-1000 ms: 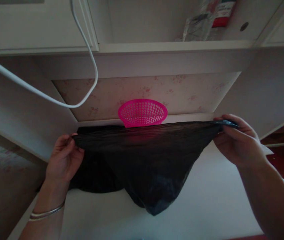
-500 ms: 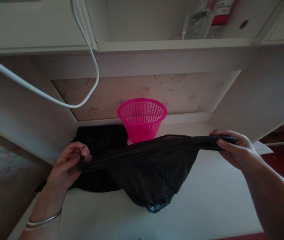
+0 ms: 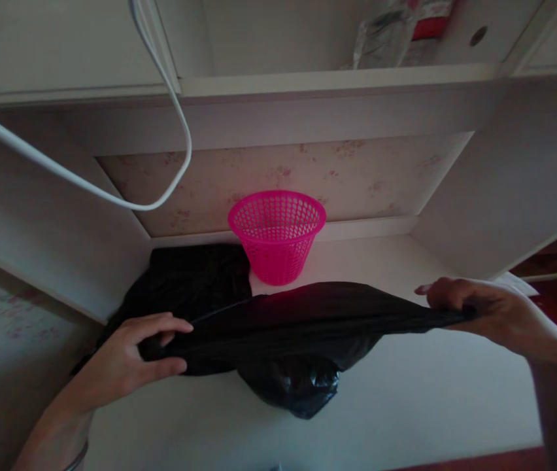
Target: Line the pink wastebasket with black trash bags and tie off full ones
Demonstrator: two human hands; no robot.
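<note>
A black plastic bag (image 3: 308, 327) is stretched sideways above the white desk top, its lower part hanging down in a bulge. My left hand (image 3: 131, 353) has one end of its rim between thumb and fingers. At the other end, my right hand (image 3: 479, 307) is closed around the gathered edge, with some fingers hidden. Just beyond the bag stands a bright pink mesh wastebasket (image 3: 278, 239), upright, its mouth uncovered. More black plastic (image 3: 195, 278) lies behind my left hand, to the left of the basket.
A white cable (image 3: 126, 204) loops down at the upper left. Overhead is a shelf edge (image 3: 337, 82), with clear plastic packaging (image 3: 381, 39) on it. White side panels (image 3: 494, 176) flank the desk top (image 3: 406, 405), and flowered wallpaper (image 3: 357, 176) covers the back.
Both hands have come lower, and the left hand's fingers have spread wider inside the bag's edge. The bag's rim has dropped and opened somewhat, uncovering the basket's base.
</note>
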